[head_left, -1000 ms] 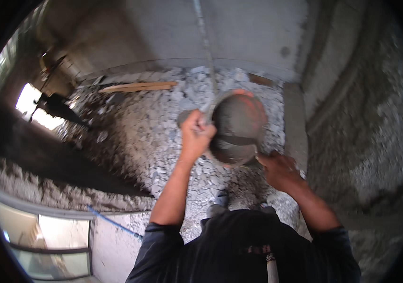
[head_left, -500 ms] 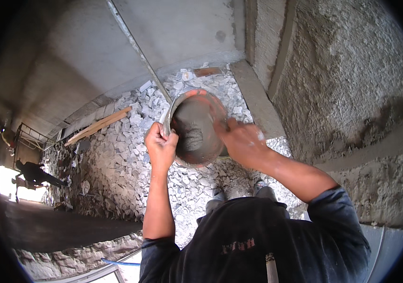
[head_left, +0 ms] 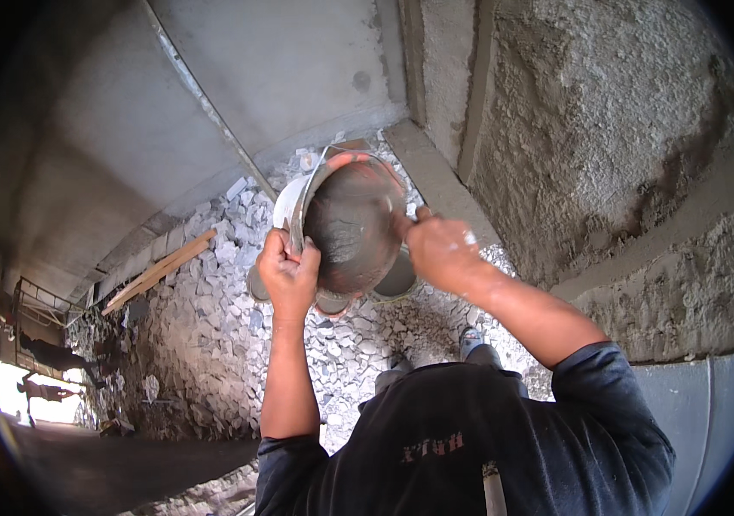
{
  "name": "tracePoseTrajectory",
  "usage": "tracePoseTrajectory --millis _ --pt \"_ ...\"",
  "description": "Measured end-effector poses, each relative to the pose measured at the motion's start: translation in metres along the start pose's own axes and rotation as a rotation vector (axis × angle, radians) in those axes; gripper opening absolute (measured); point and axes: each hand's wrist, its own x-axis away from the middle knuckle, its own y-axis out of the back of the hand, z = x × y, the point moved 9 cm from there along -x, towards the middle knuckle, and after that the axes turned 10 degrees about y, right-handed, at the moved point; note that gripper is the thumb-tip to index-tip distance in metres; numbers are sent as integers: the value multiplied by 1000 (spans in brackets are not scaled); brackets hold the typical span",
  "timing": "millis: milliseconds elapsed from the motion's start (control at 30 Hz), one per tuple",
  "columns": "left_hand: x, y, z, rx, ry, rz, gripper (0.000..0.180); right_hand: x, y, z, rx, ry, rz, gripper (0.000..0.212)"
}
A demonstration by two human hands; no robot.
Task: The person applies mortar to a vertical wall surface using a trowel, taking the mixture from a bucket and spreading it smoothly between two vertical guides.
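Observation:
I hold a round metal pan (head_left: 348, 224) with a reddish rim, coated inside with wet grey mortar. It is tilted up in front of me, its open side facing me. My left hand (head_left: 287, 275) grips its left rim. My right hand (head_left: 440, 249) is closed on its right rim. Under the pan, other round bowls (head_left: 397, 279) lie on the rubble.
Grey stone rubble (head_left: 238, 327) covers the ground below. A rough plastered wall (head_left: 608, 146) rises on the right, a smooth concrete wall (head_left: 290, 77) ahead. A wooden plank (head_left: 161, 268) lies at the left. My feet (head_left: 474, 344) stand on the stones.
The view has swung so the plastered wall now fills the right. The pan stays in both hands, raised and tipped more toward me.

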Motion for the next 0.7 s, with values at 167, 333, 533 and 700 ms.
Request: tracePoseTrajectory --millis 167,333,533,700 --pt "-6 9 -3 37 -13 -28 32 13 -33 -3 -20 22 63 56" --pt "-7 -6 -10 31 -47 -27 30 2 -37 6 89 -53 31 58" --pt "-15 1 -20 -80 -102 -78 29 0 -2 3 64 -94 6 47" --pt "-8 3 -41 -128 -288 -38 31 -13 -20 9 -108 -187 180 36"
